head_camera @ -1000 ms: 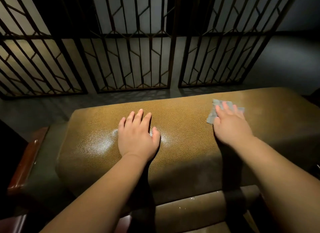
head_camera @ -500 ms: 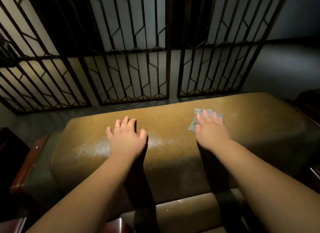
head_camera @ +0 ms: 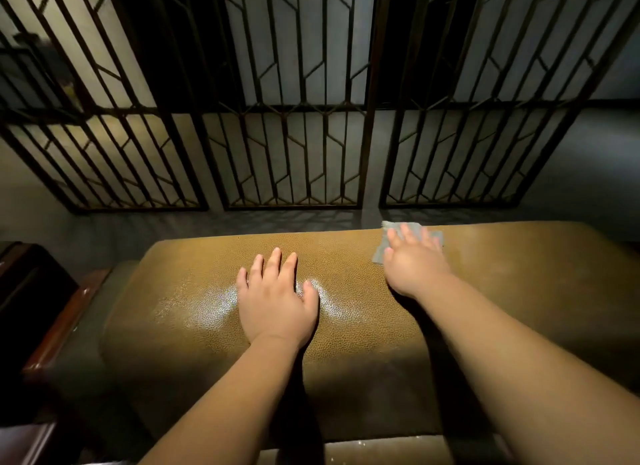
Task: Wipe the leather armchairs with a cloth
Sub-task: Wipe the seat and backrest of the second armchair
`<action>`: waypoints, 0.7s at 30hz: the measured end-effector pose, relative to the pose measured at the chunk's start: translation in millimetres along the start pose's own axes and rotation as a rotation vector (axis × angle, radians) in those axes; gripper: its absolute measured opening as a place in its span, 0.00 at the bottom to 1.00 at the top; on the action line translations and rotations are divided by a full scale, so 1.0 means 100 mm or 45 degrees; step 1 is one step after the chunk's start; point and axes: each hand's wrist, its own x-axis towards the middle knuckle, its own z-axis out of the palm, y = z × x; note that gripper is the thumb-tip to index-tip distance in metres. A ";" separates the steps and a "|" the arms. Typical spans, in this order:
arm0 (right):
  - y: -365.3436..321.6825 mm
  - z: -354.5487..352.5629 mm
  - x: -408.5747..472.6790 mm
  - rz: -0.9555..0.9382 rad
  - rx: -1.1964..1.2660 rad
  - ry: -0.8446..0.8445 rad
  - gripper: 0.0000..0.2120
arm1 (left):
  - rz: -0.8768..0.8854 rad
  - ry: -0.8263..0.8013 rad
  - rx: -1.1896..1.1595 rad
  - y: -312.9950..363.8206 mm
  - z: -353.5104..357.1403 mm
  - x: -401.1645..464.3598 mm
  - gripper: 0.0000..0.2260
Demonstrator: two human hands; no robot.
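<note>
Cloth (head_camera: 412, 238) lies flat under our right hand (head_camera: 414, 265) at the armchair's (head_camera: 519, 291) far edge; unwiped leather stretches rightward; left hand (head_camera: 277, 298) braces, flat.

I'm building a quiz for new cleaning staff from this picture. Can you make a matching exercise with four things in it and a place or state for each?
Things:
1. left hand
2. right hand
3. grey cloth
4. wooden armrest

Places or states:
A. at the far edge of the armchair's top, under straight fingers
B. flat on bare brown leather beside a shiny patch
C. at the left end, lower than the leather top
D. pressing the cloth on the leather

Pairs: 1-B, 2-D, 3-A, 4-C
</note>
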 end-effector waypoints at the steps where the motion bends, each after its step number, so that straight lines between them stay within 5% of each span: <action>1: -0.26 0.02 -0.02 -0.136 0.012 0.003 0.28 | -0.001 0.012 -0.011 -0.01 0.03 0.01 0.31; 6: -0.95 0.12 -0.23 -0.686 0.030 -0.026 0.26 | 0.022 0.062 -0.003 -0.03 0.07 0.01 0.31; 12: -0.01 -0.08 0.48 -0.062 -0.050 0.066 0.25 | 0.032 0.068 -0.017 -0.03 0.09 0.03 0.31; 18: -0.77 0.11 -0.18 -0.614 -0.063 0.003 0.26 | 0.026 0.090 -0.034 -0.07 0.11 0.01 0.30; 21: -0.37 0.14 -0.25 -0.573 -0.064 0.065 0.27 | 0.022 0.109 -0.040 -0.06 0.09 0.03 0.30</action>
